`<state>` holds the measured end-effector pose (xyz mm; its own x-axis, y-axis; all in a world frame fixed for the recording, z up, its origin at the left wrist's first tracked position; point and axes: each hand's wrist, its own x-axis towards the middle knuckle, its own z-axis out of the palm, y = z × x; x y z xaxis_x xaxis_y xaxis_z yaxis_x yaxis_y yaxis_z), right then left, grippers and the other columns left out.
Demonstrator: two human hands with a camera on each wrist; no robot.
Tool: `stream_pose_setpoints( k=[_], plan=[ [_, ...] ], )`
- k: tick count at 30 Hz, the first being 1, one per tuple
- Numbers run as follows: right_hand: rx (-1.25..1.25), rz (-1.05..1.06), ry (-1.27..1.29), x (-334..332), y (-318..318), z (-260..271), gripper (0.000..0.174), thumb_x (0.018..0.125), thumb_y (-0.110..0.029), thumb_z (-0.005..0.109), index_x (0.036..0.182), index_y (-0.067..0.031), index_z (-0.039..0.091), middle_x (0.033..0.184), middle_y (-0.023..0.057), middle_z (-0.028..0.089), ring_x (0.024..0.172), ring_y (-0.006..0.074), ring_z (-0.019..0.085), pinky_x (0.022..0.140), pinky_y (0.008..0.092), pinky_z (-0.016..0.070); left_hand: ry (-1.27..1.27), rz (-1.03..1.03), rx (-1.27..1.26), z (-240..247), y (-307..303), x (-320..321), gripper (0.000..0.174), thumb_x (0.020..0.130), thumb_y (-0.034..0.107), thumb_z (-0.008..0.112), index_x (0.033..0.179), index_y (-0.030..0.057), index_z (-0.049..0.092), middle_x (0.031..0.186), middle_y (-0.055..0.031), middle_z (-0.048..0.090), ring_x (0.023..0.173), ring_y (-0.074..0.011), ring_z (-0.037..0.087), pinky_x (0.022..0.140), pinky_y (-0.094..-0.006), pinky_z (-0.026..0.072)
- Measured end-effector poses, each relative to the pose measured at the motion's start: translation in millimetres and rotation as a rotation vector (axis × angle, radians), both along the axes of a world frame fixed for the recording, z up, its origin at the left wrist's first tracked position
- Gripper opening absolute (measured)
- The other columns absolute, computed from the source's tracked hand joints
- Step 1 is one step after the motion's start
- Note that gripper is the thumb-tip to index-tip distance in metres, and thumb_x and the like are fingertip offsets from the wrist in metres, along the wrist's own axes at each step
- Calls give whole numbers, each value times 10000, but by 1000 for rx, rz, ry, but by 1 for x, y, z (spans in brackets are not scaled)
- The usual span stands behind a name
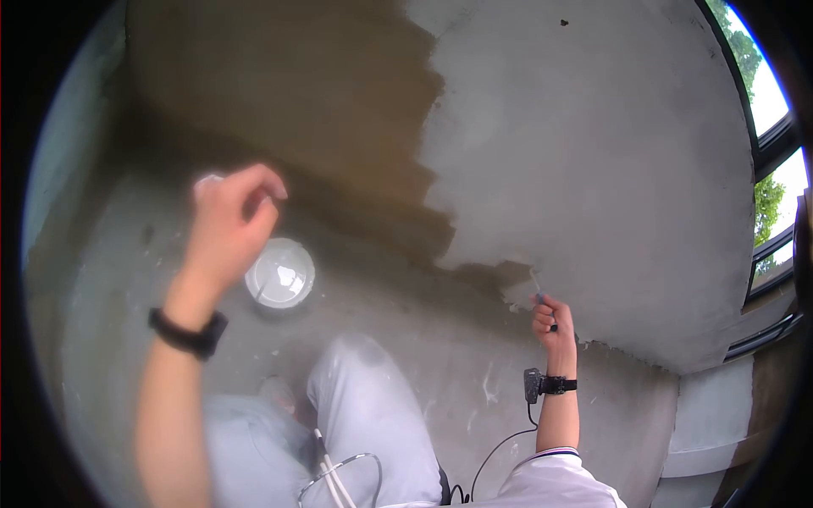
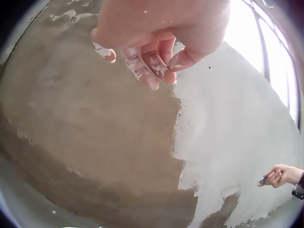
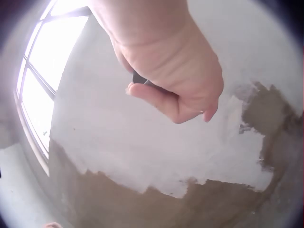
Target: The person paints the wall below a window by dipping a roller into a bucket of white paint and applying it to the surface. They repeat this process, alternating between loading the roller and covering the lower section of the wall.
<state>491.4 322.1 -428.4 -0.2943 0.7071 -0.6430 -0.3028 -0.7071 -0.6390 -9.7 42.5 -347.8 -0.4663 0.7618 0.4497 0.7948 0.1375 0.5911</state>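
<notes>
My right hand [image 1: 552, 322] grips the handle of a putty knife [image 1: 537, 284], its thin blade edge-on near the lower border of the white coat [image 1: 584, 169] on the wall. Only a dark bit of the handle [image 3: 138, 78] shows past the fingers in the right wrist view. My left hand [image 1: 233, 222] is raised in front of the brown uncoated wall [image 1: 279, 93], fingers loosely bent and holding nothing. White smears cover the left fingers [image 2: 137, 67] in the left wrist view. Below and right of that hand stands a round white bucket [image 1: 310, 273] with whitish contents.
Windows [image 1: 775, 169] run along the right side of the wall. A grey floor [image 1: 457, 372] with white marks meets the wall's foot. My bent knee [image 1: 364, 381] is close to the bucket. A black cable [image 1: 491, 449] runs from the right wrist, and white cords [image 1: 334, 483] lie over my lap.
</notes>
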Motion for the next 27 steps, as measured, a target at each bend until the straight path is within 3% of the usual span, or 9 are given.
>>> stream_pose_setpoints(
  k=[4, 8, 11, 17, 18, 20, 24, 27],
  plan=[
    [-61, 31, -125, 10, 16, -72, 268, 1021, -219, 473, 1076, 31, 556, 580, -68, 386, 406, 54, 323, 366, 231, 250, -6, -13, 43, 7, -4, 12, 109, 783, 35, 547, 853, 74, 622, 733, -11, 596, 739, -155, 579, 941, -346, 321],
    [-185, -74, 37, 26, 37, -124, 296, 1021, -223, 468, 1078, 56, 545, 577, -74, 382, 420, 51, 329, 374, 228, 257, 101, -82, 12, 2, -12, 24, 119, 785, 50, 568, 873, 98, 631, 787, -25, 632, 726, -187, 588, 927, -383, 319],
    [-179, -74, 134, 26, 33, -110, 302, 1017, -208, 475, 1095, 78, 533, 580, -68, 381, 422, 48, 327, 377, 225, 260, 131, -53, 37, 3, -15, 25, 107, 790, 16, 541, 853, 67, 611, 760, -17, 597, 735, -157, 572, 941, -356, 304],
    [-20, -61, 350, 8, -12, 7, 287, 1018, -146, 461, 1131, 110, 520, 590, -53, 386, 419, 46, 331, 368, 221, 259, 70, -14, 72, 8, -10, 20, 99, 791, 29, 553, 845, 77, 620, 791, -26, 635, 734, -172, 591, 914, -358, 329],
    [-25, -64, 341, 3, -9, 9, 287, 1018, -146, 461, 1131, 110, 520, 590, -53, 386, 419, 46, 331, 368, 221, 259, 51, -9, 96, 8, -8, 22, 104, 787, 40, 560, 845, 97, 626, 797, -33, 648, 732, -190, 604, 902, -367, 339],
    [-53, -110, 337, -10, -4, 9, 270, 1013, -118, 450, 1123, 117, 525, 591, -50, 389, 414, 50, 327, 366, 224, 262, 57, -10, 86, 9, -8, 26, 91, 796, 19, 548, 846, 56, 614, 800, -21, 636, 740, -153, 581, 910, -332, 328],
    [-58, -80, 164, -1, 25, -62, 250, 958, -71, 462, 1109, 119, 521, 584, -45, 390, 421, 59, 334, 376, 231, 265, 107, 1, 1, 11, -22, 26, 88, 792, 22, 550, 844, 56, 613, 802, -19, 636, 745, -153, 574, 919, -333, 330],
    [-72, -104, 108, -10, 27, -77, 248, 937, -62, 474, 1106, 114, 513, 580, -50, 382, 426, 59, 336, 381, 229, 267, 96, 27, 0, 7, -32, 18, 86, 789, 26, 552, 843, 57, 612, 799, -18, 634, 751, -152, 569, 918, -331, 330]
  ],
)
